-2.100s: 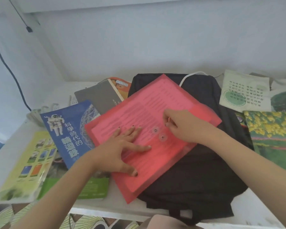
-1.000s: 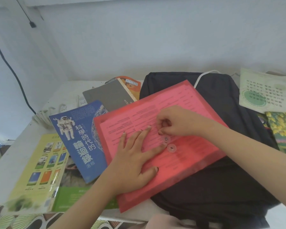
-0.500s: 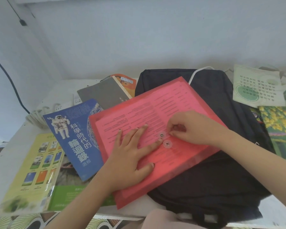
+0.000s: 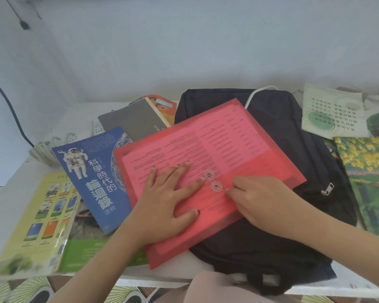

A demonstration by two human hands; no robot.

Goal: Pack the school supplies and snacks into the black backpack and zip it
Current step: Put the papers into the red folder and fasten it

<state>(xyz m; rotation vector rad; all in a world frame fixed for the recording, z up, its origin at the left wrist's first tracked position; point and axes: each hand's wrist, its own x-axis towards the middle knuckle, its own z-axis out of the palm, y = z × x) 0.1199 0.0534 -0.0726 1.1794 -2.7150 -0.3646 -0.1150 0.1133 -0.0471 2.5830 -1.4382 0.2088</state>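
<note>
This looks like a study corner in a home. A white table [image 4: 4, 200] stands against a plain pale wall [image 4: 195, 51], strewn with books [image 4: 90, 182] and leaflets [image 4: 328, 112] around a backpack [image 4: 293, 145]. A power strip [image 4: 79, 135] with a coiled cord lies by the table's left edge. A dark cable [image 4: 8, 110] runs down the wall, and patterned floor tiles [image 4: 20, 290] show below the near edge.

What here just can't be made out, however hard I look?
Head view:
- The black backpack's opening: covered by the red folder.
- Print inside the folder: too blurred.
- Whether the right hand pinches the clasp's string: its curled fingers hide it.
- The orange book: mostly under the grey book.
- The flower picture: cut by the right edge.
</note>
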